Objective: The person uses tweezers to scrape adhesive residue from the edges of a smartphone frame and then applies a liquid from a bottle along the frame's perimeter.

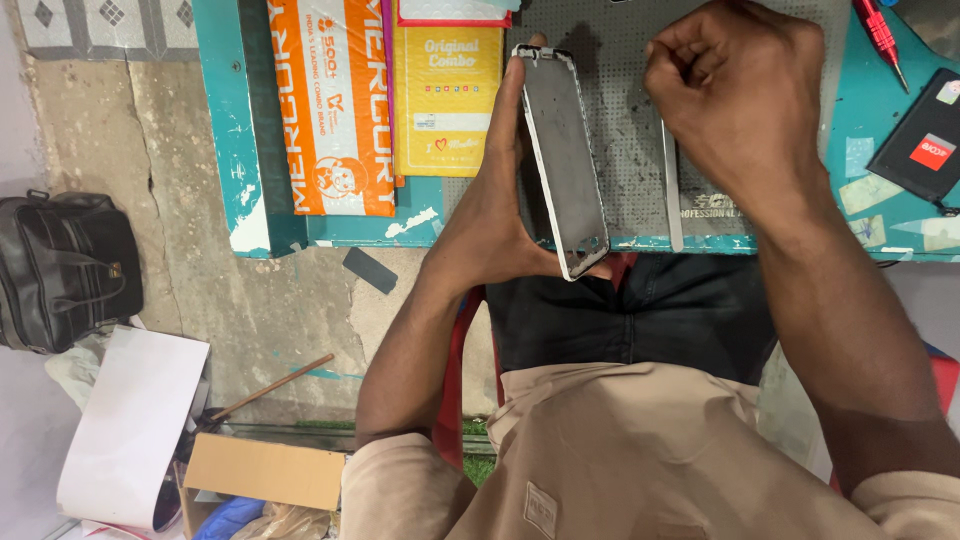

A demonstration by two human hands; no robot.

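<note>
Metal phone frame (565,160) in left hand (500,215); right hand (735,95) fisted, tweezers (672,195).

You have 1 phone frame (563,160) and 1 pair of tweezers (672,190) at your 2 hands. On the bench: 2 packets (1 orange (335,100), 1 yellow (447,95)), 1 red screwdriver (880,35), 1 battery (920,135). On the floor: 1 black bag (62,265), 1 cardboard box (262,470).
</note>
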